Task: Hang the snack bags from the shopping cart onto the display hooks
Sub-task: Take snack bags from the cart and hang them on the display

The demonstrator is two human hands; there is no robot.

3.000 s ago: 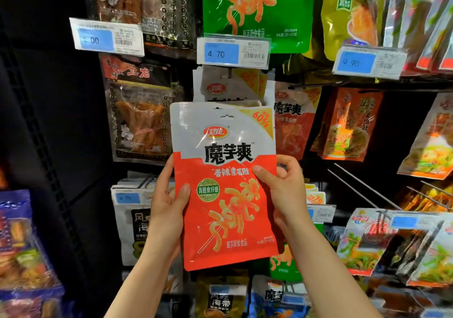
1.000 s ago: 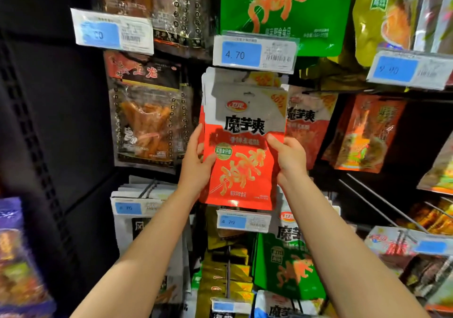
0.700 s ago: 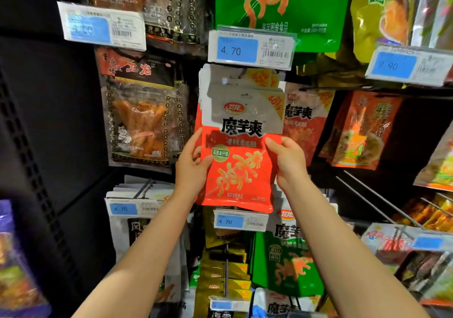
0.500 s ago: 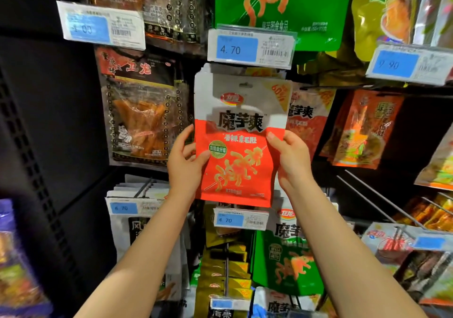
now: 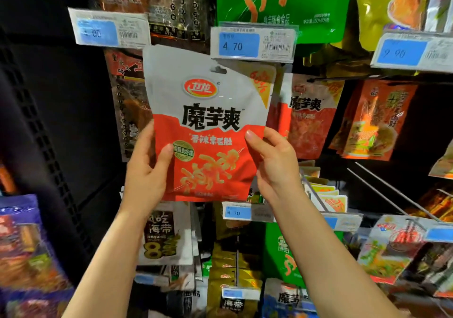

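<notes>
Head view: the bag (image 5: pixel 208 126) is off the stack now, drawn toward the camera and up-left compared with a second ago, when it lay against the matching packs under the 4.70 tag (image 5: pixel 253 41); so I'd say the hang hole (image 5: pixel 218 69) missed the hook and needs another try. Left hand (image 5: pixel 144 170) pinches the bag's left edge, thumb in front, and right hand (image 5: pixel 274 160) pinches the right edge likewise. Count: one bag held, two hands on it, two 4.70 tags in view, two bare hooks (image 5: pixel 382 187) at right.
</notes>
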